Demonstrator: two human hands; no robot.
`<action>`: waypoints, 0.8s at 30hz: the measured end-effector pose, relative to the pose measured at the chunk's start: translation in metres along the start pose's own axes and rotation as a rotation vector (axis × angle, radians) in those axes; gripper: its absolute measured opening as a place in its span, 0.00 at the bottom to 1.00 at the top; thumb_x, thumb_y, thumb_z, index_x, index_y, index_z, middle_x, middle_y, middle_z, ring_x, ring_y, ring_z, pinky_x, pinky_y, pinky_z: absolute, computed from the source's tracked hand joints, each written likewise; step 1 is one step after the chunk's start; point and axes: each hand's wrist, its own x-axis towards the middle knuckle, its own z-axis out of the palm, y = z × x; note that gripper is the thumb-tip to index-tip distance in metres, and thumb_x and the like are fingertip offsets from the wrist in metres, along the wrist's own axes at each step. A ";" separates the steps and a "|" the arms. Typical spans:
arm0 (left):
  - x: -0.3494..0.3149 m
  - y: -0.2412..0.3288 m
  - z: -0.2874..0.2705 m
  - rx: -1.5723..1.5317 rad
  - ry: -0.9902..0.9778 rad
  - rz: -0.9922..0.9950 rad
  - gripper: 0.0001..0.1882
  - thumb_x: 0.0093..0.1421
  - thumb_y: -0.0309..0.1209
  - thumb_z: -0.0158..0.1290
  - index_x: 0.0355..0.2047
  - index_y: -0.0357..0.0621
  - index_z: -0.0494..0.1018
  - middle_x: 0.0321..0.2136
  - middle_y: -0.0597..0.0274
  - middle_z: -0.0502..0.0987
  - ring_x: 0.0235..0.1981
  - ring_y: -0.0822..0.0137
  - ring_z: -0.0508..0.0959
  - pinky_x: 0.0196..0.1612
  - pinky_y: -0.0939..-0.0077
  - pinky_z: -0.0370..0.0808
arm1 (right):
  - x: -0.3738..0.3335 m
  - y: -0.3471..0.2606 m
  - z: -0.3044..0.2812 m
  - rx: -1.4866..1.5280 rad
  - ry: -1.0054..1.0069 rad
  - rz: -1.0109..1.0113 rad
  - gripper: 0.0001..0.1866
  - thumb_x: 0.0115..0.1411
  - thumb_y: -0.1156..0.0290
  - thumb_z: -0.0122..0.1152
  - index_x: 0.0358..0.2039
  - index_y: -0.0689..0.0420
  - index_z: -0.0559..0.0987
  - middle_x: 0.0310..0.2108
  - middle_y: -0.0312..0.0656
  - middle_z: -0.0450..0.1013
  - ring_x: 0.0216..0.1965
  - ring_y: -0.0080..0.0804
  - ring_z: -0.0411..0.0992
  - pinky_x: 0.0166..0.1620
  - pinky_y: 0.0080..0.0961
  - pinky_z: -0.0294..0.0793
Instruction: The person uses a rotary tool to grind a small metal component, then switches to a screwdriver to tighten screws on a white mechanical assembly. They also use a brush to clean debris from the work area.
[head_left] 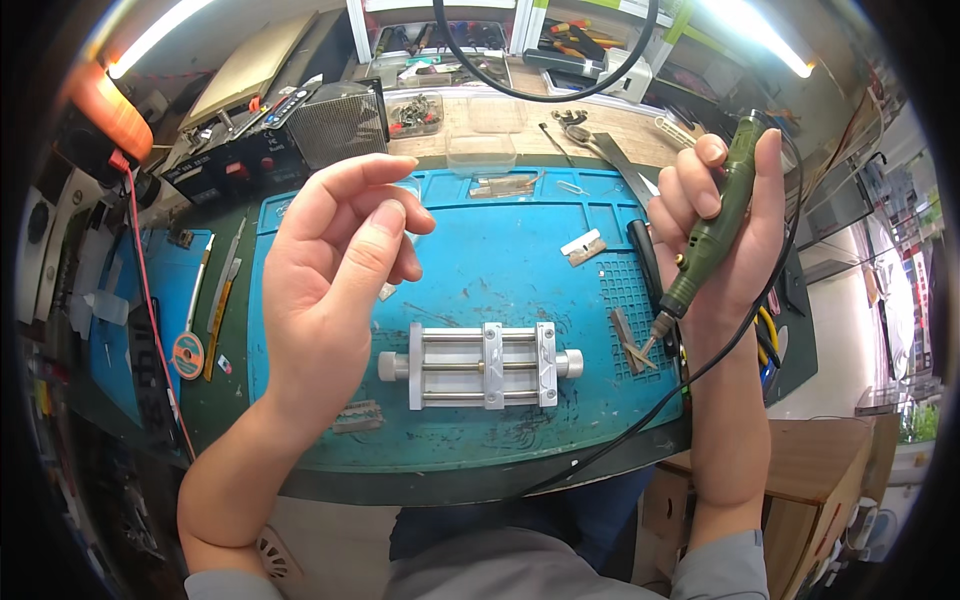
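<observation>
My right hand [735, 215] is wrapped round a dark green pen-shaped rotary tool [722, 225], held above the right side of the mat. Its metal chuck and bit point down and left. My left hand [340, 260] is raised over the left of the blue mat, its fingers loosely curled and apart from the thumb; nothing shows in it. Between and below the hands, a small silver metal vise [483, 366] with guide rods and round end knobs lies on the blue work mat [490, 270]. Neither hand touches it.
The tool's black cable [640, 425] runs down across the mat's front right. Loose blades [584, 248] and thin metal pieces [628, 342] lie at the right. A clear box [480, 150] stands behind the mat; knives [222, 300] and a solder spool [188, 354] lie left.
</observation>
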 end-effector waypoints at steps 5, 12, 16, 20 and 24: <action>0.002 0.004 0.003 0.124 -0.048 0.011 0.15 0.70 0.23 0.50 0.56 0.35 0.70 0.40 0.59 0.77 0.38 0.75 0.75 0.43 0.80 0.73 | -0.002 0.000 0.000 0.052 0.005 -0.013 0.30 0.72 0.38 0.43 0.34 0.54 0.74 0.19 0.32 0.63 0.18 0.18 0.55 0.20 0.17 0.54; -0.004 -0.005 0.005 0.340 -0.168 -0.073 0.18 0.66 0.22 0.55 0.56 0.35 0.71 0.42 0.60 0.79 0.43 0.72 0.77 0.52 0.75 0.73 | 0.000 0.000 -0.003 -0.010 -0.030 -0.048 0.28 0.74 0.41 0.43 0.37 0.56 0.73 0.20 0.31 0.61 0.17 0.18 0.54 0.20 0.18 0.55; -0.005 0.001 0.008 0.454 -0.318 -0.138 0.23 0.64 0.23 0.56 0.59 0.34 0.69 0.42 0.59 0.78 0.47 0.70 0.76 0.57 0.71 0.69 | -0.001 -0.001 0.002 -0.016 -0.011 -0.047 0.29 0.74 0.40 0.41 0.36 0.56 0.74 0.19 0.30 0.61 0.17 0.18 0.53 0.19 0.18 0.55; -0.007 0.000 0.009 0.471 -0.360 -0.174 0.26 0.62 0.24 0.59 0.61 0.36 0.69 0.42 0.60 0.79 0.48 0.69 0.76 0.60 0.69 0.67 | -0.003 -0.002 0.004 -0.023 -0.011 -0.058 0.29 0.74 0.40 0.40 0.35 0.55 0.74 0.19 0.30 0.62 0.16 0.18 0.53 0.19 0.18 0.55; -0.004 -0.001 0.012 0.440 -0.409 -0.232 0.30 0.59 0.25 0.64 0.61 0.38 0.69 0.42 0.61 0.79 0.48 0.70 0.76 0.60 0.70 0.67 | -0.004 -0.002 0.004 -0.024 -0.015 -0.064 0.29 0.74 0.40 0.40 0.35 0.55 0.74 0.19 0.30 0.62 0.16 0.18 0.54 0.19 0.17 0.55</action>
